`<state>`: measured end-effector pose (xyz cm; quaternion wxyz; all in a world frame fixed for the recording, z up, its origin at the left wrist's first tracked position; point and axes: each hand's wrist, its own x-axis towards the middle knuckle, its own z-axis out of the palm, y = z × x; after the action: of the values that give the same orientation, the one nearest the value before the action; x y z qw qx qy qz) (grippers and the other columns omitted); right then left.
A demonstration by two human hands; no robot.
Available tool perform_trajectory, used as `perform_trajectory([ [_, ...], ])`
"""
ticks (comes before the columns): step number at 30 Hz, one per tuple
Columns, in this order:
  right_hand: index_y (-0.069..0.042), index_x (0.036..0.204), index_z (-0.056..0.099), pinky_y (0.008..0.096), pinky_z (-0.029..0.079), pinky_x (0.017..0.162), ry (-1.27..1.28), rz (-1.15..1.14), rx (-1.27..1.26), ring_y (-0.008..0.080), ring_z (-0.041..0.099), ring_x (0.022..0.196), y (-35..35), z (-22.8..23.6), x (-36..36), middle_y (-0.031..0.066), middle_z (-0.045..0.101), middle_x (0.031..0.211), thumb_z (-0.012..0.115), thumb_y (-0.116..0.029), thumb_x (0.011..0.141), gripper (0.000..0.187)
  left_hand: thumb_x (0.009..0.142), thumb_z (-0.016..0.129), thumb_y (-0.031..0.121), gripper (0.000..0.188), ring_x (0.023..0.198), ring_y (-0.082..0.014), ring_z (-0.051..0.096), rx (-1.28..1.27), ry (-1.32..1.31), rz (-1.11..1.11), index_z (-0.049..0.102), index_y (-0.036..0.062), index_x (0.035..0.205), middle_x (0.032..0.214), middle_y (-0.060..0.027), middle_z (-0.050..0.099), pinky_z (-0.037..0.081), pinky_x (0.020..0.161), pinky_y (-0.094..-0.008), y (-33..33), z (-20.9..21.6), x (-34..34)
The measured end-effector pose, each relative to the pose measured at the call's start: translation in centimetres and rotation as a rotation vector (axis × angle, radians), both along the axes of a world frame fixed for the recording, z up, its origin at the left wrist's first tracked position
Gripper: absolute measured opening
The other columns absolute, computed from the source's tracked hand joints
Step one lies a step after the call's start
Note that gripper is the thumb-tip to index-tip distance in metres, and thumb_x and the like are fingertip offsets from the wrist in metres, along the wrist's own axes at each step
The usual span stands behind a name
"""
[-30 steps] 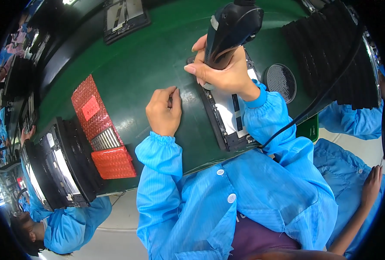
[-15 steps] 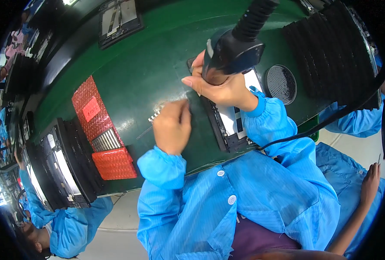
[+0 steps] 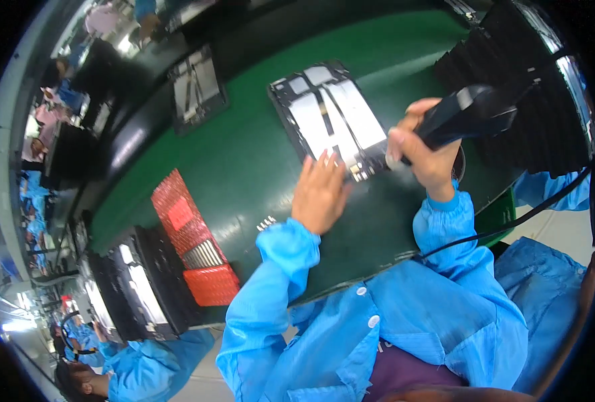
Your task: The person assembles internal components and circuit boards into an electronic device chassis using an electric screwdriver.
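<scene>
An opened tablet with a black frame and pale panels lies flat on the green table in front of me. My left hand rests with fingers spread at the tablet's near edge, fingertips touching it, and holds nothing. To the right, my right hand is wrapped round a black electric screwdriver, tilted toward the right; its tip cannot be made out. Behind that hand only the rim of a round dish shows. Several small pale pieces lie beside my left cuff.
Left of me lie a red bubble-wrap sleeve with silvery strips and a row of upright tablet units. Another opened tablet sits at the far left. Black stacked units stand at right. A cable crosses near my right sleeve; co-workers sit at both sides.
The tablet has moved away from me. My right hand has swung right off it with the screwdriver, now tilted. The left hand has opened and come onto the tablet's near edge. The view has shifted.
</scene>
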<state>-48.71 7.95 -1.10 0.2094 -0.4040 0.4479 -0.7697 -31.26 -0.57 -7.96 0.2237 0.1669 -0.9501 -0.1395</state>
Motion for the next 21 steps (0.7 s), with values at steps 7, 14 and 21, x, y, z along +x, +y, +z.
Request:
perform_trajectory([
  [7,-0.002,0.108,0.05,0.0239,0.046,0.057,-0.034,0.265,0.208,0.0087,0.056,0.064,0.5,-1.8,1.1,0.0041,0.057,0.072,0.072,0.007,0.071,0.043,0.084,0.058,0.023,0.038,0.12,-0.0366,0.043,-0.18,-0.106,0.252,0.054,0.0007,0.115,0.125,-0.0206,0.049,0.035,0.1,-0.0459,-15.6,-0.4,-4.0],
  [14,-0.002,0.125,0.043,0.0307,0.049,0.078,0.011,0.269,0.014,0.0174,0.06,0.093,-0.4,-1.1,0.1,0.0158,0.055,0.114,0.074,0.003,0.07,0.063,0.081,0.061,0.022,0.025,0.105,-0.0373,0.053,-0.078,-0.013,0.569,0.064,0.0017,0.095,0.106,-0.0167,0.061,0.043,0.091,-0.0416,-19.7,2.9,-0.4],
  [21,-0.004,0.124,0.046,0.0239,0.045,0.061,-0.26,0.35,0.21,0.008,0.056,0.071,0.9,-1.0,-2.0,0.0059,0.061,0.086,0.076,-0.001,0.071,0.061,0.052,0.085,0.046,0.083,0.101,-0.0367,0.057,0.362,-0.185,1.211,0.055,-0.0103,0.106,0.109,-0.0243,0.059,0.043,0.092,-0.0408,-31.1,2.3,10.6],
])
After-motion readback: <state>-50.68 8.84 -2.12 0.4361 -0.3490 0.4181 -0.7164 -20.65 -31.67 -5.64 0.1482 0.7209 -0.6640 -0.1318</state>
